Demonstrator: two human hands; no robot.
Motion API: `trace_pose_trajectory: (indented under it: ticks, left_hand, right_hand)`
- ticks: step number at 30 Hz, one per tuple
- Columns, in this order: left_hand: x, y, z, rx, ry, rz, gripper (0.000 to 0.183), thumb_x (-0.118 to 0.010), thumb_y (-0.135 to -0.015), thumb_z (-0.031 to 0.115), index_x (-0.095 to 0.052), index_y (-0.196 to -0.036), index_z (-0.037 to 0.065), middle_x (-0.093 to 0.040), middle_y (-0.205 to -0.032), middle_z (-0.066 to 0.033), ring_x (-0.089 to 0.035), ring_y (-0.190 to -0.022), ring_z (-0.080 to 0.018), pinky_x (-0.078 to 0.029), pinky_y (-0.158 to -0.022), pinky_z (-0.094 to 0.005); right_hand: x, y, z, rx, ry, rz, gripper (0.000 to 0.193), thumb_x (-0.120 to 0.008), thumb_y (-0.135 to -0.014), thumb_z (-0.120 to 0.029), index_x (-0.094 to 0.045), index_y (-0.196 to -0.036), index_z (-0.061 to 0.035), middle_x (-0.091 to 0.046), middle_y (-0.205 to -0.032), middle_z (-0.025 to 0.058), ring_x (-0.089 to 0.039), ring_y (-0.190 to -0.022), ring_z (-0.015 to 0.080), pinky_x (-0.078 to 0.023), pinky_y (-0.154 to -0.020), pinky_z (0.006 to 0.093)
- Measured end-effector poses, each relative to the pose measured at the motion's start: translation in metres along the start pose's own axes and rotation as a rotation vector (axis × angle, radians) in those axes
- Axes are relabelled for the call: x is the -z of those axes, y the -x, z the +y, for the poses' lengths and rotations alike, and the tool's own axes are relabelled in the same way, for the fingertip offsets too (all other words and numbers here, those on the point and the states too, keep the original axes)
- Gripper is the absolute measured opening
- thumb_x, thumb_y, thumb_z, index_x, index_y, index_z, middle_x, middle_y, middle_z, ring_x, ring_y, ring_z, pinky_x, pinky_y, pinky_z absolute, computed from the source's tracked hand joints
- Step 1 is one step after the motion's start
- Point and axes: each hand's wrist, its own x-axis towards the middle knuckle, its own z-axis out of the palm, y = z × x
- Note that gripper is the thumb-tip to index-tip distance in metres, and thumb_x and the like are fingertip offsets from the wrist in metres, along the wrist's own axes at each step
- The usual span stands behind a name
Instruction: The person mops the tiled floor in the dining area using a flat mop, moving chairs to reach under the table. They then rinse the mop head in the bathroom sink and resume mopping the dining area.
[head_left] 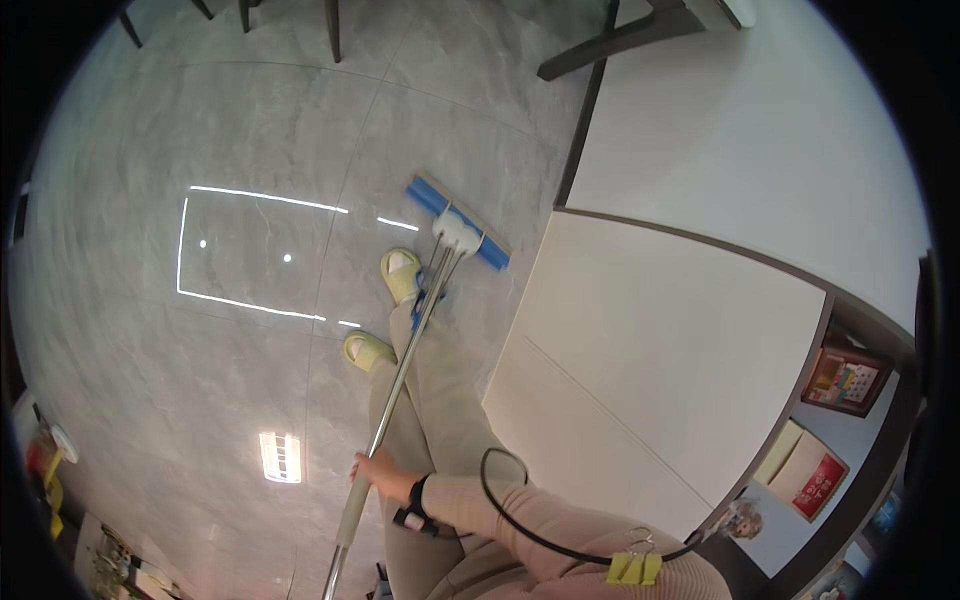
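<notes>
My right hand [375, 472] is closed round the grip of a sponge mop, its arm coming in from the lower right with a black band at the wrist. The mop's silver pole [402, 368] slants up and to the right, passing in front of my legs. At its far end, the blue mop head [485, 245] with a white centre piece lies on the grey floor, beyond my feet. A tan edge shows along the head's far side. Below my right hand the pole runs out of the picture. My left hand is out of view.
My feet in yellow-green slippers [366, 350] stand beside the pole. A white cabinet [640, 340] runs along the right, with a picture frame [848, 378] on its shelf. Dark furniture legs [333, 30] reach the floor at the far edge. A black cable [515, 515] with yellow binder clips hangs near my arm.
</notes>
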Motion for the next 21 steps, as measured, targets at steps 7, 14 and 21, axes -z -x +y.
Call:
trace_pose_trajectory:
  ticks: [7, 14, 21]
  left_hand:
    - [-0.003, -0.075, 0.223, -0.313, 0.189, 0.212, 0.02, -0.067, -0.068, 0.02, -0.063, -0.082, 0.006, -0.062, -0.069, -0.0209, -0.061, -0.069, -0.0419, -0.048, -0.061, -0.0486]
    - [0.077, -0.077, 0.274, -0.5, 0.224, 0.216, 0.018, -0.067, -0.071, 0.023, -0.06, -0.077, 0.007, -0.061, -0.065, -0.0192, -0.059, -0.065, -0.0419, -0.047, -0.057, -0.0488]
    - [0.128, -0.055, 0.08, -0.322, -0.131, 0.201, 0.024, -0.07, -0.068, 0.023, -0.062, -0.084, 0.007, -0.062, -0.073, -0.0203, -0.061, -0.07, -0.0404, -0.047, -0.059, -0.0479]
  right_hand:
    - [0.078, -0.054, -0.24, 0.659, 0.185, 0.123, 0.027, -0.052, -0.088, -0.014, -0.049, -0.066, 0.0019, -0.056, -0.054, 0.0143, -0.058, -0.043, 0.0265, -0.044, -0.038, 0.0409]
    - [0.097, -0.063, -0.311, 0.519, 0.2, 0.215, 0.031, -0.054, -0.087, -0.027, -0.053, -0.095, 0.0029, -0.061, -0.077, 0.0162, -0.063, -0.061, 0.0281, -0.051, -0.047, 0.0449]
    - [0.017, -0.027, -0.097, 0.362, -0.009, 0.043, 0.024, -0.054, -0.087, -0.017, -0.05, -0.091, 0.0055, -0.056, -0.066, 0.0138, -0.063, -0.053, 0.0285, -0.05, -0.042, 0.0403]
